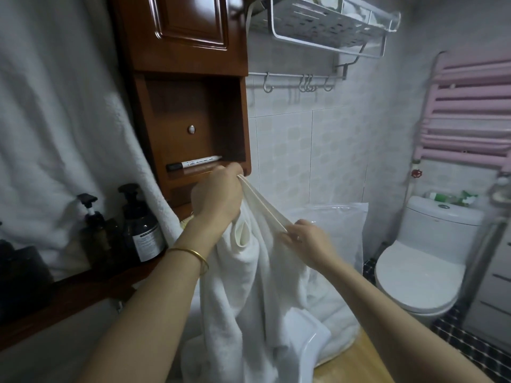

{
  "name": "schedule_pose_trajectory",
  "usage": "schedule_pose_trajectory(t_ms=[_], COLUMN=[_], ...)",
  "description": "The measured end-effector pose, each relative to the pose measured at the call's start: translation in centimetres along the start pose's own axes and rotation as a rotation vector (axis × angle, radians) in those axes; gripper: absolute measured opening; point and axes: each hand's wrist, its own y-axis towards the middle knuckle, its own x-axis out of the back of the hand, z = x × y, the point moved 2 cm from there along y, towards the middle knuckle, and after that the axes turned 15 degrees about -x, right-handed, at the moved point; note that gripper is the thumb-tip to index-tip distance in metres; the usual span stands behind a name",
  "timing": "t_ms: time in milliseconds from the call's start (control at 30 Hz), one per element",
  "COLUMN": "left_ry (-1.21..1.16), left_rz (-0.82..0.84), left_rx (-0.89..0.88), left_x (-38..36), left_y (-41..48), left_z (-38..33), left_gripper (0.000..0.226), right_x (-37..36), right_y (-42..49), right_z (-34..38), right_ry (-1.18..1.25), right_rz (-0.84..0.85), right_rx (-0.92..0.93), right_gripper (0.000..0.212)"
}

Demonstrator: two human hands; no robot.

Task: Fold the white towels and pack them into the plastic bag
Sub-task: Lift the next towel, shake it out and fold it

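A white towel [249,286] hangs in loose folds from both my hands in the middle of the view. My left hand [218,196] grips its hemmed upper edge high up, in front of the wooden cabinet. My right hand [307,240] pinches the same edge lower and to the right, so the hem runs taut between them. The towel's lower part drapes over a white basin rim [312,346]. A clear plastic bag [343,225] stands behind my right hand against the tiled wall, partly hidden.
Brown wooden cabinet [190,106] with a marker pen [193,163] on its shelf at centre left. Two dark pump bottles [138,225] stand on a ledge at left. White toilet [423,261] at right, pink radiator [470,111] above it, wire shelf [323,23] overhead.
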Motion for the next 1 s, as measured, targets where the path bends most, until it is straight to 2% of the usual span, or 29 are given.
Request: schedule_pose_trajectory(t_ms=[67,133,233,300,400,467,533,633,667,733,800,900,933,1000], left_ry=[0.002,-0.009,-0.011,-0.014,-0.018,-0.024,-0.045,-0.115,-0.13,-0.165,-0.276,-0.554,-0.69,-0.943], left_rz=[-0.032,-0.062,-0.091,-0.097,-0.088,-0.079,-0.064,0.007,0.065,0.224,0.35,0.432,0.45,0.5], left_rx=[0.072,0.126,0.159,0.178,0.188,0.196,0.22,0.253,0.264,0.322,0.41,0.592,0.677,0.833], left_x=[0.4,0.6,0.7,0.6,0.0,-0.8,-1.8,-4.1,-5.2,-7.6,-9.7,-11.2,-11.3,-11.1], left_y=[0.4,0.8,1.2,1.4,1.5,1.6,1.8,2.4,2.4,1.8,0.6,-1.4,-2.1,-3.7], left_z=[0.6,1.0,1.3,1.7,2.0,1.7,1.4,0.9,0.5,-0.4,-1.3,-1.5,-1.3,-1.1], left_gripper=[0.03,0.03,0.03,0.03,0.031,0.031,0.028,0.027,0.029,0.031,0.04,0.063,0.059,0.044], right_x=[-0.5,-0.9,-1.3,-1.2,0.0,1.4,3.1,5.1,5.6,6.2,6.4,5.6,5.0,3.7], right_y=[-0.2,-0.4,-0.9,-1.2,-2.1,-2.7,-2.9,-3.0,-3.3,-3.9,-4.5,-5.2,-5.5,-5.9], right_z=[-1.6,-3.0,-5.3,-7.0,-8.5,-7.8,-6.2,-2.8,-1.6,0.6,1.8,1.6,1.4,0.9], right_ry=[-0.122,-0.243,-0.296,-0.144,0.347,0.527,0.523,0.601,0.651,0.739,0.831,0.92,0.948,0.924], right_rz=[0.082,0.095,0.12,0.161,0.061,-0.061,-0.125,0.023,0.106,0.245,0.306,0.42,0.483,0.561], right_rx=[-0.04,-0.07,-0.162,-0.319,-0.572,-0.625,-0.576,-0.475,-0.438,-0.381,-0.371,-0.418,-0.427,-0.399], right_gripper=[0.048,0.049,0.049,0.049,0.038,0.027,0.022,0.022,0.017,0.03,0.029,0.015,0.013,0.025])
